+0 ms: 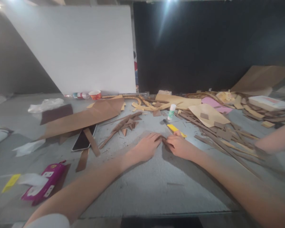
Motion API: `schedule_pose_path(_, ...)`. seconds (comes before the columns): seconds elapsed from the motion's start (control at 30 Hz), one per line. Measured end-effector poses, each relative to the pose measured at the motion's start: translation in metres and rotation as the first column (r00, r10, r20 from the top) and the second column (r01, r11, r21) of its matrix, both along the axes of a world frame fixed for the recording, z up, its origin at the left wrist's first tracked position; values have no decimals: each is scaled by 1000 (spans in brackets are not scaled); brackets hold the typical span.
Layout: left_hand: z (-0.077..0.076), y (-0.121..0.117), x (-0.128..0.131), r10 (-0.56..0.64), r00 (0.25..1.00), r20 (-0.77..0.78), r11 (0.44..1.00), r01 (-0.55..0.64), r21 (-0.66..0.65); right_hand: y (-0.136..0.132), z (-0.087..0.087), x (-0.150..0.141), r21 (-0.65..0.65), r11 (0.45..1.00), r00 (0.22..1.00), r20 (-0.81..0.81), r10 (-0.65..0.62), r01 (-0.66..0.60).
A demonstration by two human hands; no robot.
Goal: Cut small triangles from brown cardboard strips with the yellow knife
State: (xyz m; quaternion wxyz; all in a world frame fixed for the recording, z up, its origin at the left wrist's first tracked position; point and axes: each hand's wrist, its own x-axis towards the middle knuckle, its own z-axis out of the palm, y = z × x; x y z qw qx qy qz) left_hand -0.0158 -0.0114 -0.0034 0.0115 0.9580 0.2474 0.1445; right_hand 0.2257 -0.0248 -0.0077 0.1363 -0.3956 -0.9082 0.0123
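A grey surface (133, 190) is extending below a white panel (78, 47) and a black panel (204, 50). Near its middle, the fingers of the left hand (147, 147) and right hand (180, 146) are gripping a small brown piece (163, 139) between them. A yellow cutter (174, 128) is lying just beyond the right hand; a glue stick (172, 112) is standing behind it.

Beyond the hands (148, 147), a glue stick (171, 112) stands
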Motion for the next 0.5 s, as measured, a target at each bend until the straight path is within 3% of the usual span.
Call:
schedule_pose_path(0.23, -6, 3, -1, 1, 998, -61, 1000, -2, -19, 1, -3, 1, 2, 1000, 1000, 9, 3, -3)
schedule_pose_path(0.5, 6, 0, 2, 19, 994, -104, 998, -25, -59, -12, 8, -2, -17, 1000, 997, 73, -21, 22)
